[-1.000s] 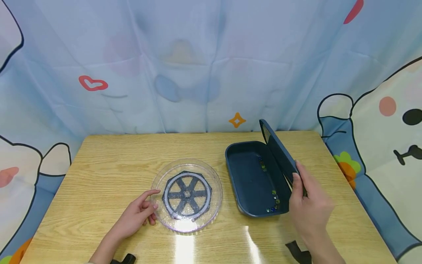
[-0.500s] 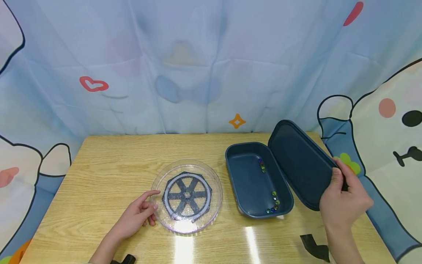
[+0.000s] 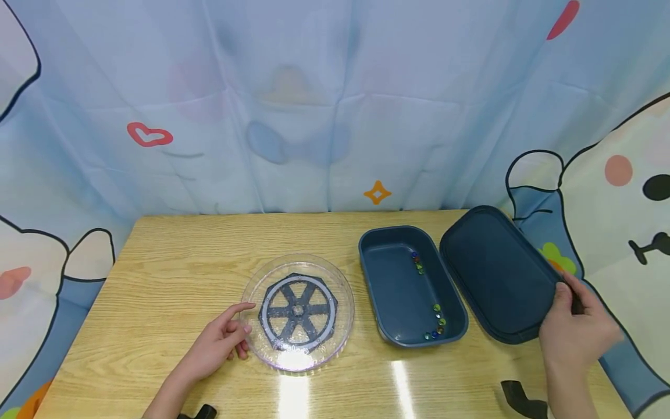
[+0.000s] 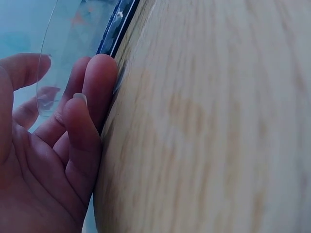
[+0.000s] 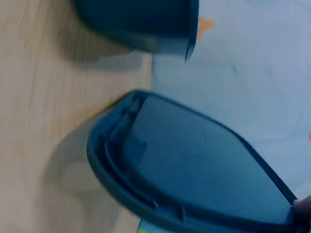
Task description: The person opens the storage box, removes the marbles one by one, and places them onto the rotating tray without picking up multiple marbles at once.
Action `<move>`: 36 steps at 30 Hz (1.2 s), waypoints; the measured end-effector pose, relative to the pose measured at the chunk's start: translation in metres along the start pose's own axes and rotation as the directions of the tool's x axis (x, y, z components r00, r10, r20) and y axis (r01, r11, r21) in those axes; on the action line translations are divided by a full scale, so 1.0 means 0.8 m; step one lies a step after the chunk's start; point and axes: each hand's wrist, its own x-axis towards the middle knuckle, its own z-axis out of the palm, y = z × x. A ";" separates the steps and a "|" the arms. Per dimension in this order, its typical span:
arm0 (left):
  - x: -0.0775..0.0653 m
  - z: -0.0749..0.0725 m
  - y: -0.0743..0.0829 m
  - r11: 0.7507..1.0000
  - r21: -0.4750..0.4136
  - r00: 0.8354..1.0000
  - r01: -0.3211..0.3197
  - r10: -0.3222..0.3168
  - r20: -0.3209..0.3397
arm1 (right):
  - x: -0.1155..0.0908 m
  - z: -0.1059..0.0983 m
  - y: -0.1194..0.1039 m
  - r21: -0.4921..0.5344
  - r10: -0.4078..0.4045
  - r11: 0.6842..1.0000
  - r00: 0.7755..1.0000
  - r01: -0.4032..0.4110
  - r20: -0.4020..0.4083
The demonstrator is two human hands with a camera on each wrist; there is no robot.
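Note:
My right hand (image 3: 578,329) grips the near right edge of a dark blue lid (image 3: 499,273), seen in the head view. In the right wrist view, the lid's rimmed face (image 5: 194,160) shows, with a fingertip at its edge. Left of the lid stands a matching dark blue box (image 3: 403,285), uncovered. Several small glass beads (image 3: 438,317) lie along its right side. My left hand (image 3: 217,337) rests loosely at the left rim of a clear round plate (image 3: 337,279); its fingers touch or nearly touch the rim.
A dark spoked wheel shape (image 3: 297,311) shows through the plate. The wooden table (image 3: 183,262) ends at the back against a patterned blue curtain (image 3: 293,116). A black strap (image 3: 523,401) hangs by the right wrist, and a black piece (image 3: 204,412) sits by the left.
The lid has moved right, away from the box, and tilted down from nearly upright to flatter. My right hand has travelled right with it. The left hand and plate have stayed in place.

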 end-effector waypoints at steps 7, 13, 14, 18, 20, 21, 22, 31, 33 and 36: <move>-0.002 0.000 0.001 1.000 -0.017 1.000 -0.016 0.016 0.012 | 0.015 -0.005 0.033 -0.172 0.082 0.982 0.996 -0.074 0.043; -0.001 0.000 -0.001 1.000 -0.012 1.000 -0.001 0.001 0.005 | 0.033 -0.015 0.056 -0.387 0.214 0.912 0.962 -0.134 0.172; -0.001 0.000 -0.001 1.000 -0.010 1.000 -0.001 0.001 0.003 | 0.035 -0.016 0.059 -0.412 0.233 0.901 0.953 -0.137 0.193; 0.000 -0.001 -0.002 1.000 -0.005 1.000 -0.004 0.004 0.000 | 0.041 -0.017 0.072 -0.470 0.275 0.874 0.924 -0.124 0.266; 0.000 -0.001 -0.002 1.000 -0.006 1.000 -0.008 0.008 0.002 | 0.042 -0.017 0.078 -0.488 0.286 0.865 0.911 -0.112 0.298; 0.000 -0.001 -0.002 1.000 -0.007 1.000 -0.009 0.009 0.003 | 0.043 -0.017 0.081 -0.499 0.296 0.859 0.903 -0.110 0.311; 0.001 -0.001 -0.002 1.000 -0.007 1.000 -0.011 0.011 0.004 | 0.044 -0.018 0.084 -0.511 0.305 0.853 0.896 -0.106 0.324; -0.001 -0.001 0.001 1.000 -0.012 1.000 -0.026 0.027 0.015 | 0.049 -0.019 0.103 -0.564 0.391 0.822 0.800 -0.081 0.455; -0.002 -0.001 0.001 1.000 -0.015 0.999 -0.027 0.027 0.016 | 0.049 -0.020 0.106 -0.567 0.383 0.821 0.796 -0.060 0.469; -0.001 -0.001 0.000 0.999 -0.020 0.999 -0.031 0.031 0.016 | 0.049 -0.020 0.105 -0.567 0.375 0.822 0.792 -0.044 0.482</move>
